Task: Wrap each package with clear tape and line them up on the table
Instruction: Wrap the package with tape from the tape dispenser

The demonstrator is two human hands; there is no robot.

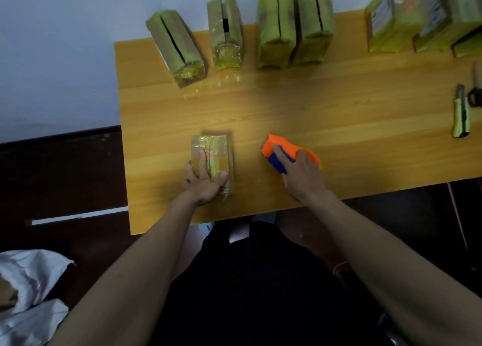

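Note:
A small yellow-green package [215, 150] wrapped in shiny tape lies on the wooden table [313, 116] near its front edge. My left hand [206, 181] grips its near end, fingers over the top. To the right, my right hand [300, 173] holds an orange and blue tape dispenser [280, 148] that rests on the table, apart from the package. Along the far edge stand several taped packages in a row, from one tilted at the left [174, 45] to one further right [314, 24].
More packages [396, 19] are stacked at the far right corner. A green utility knife [461, 113] and scissors [476, 87] lie near the right edge. White sacks [31, 288] lie on the dark floor at the lower left.

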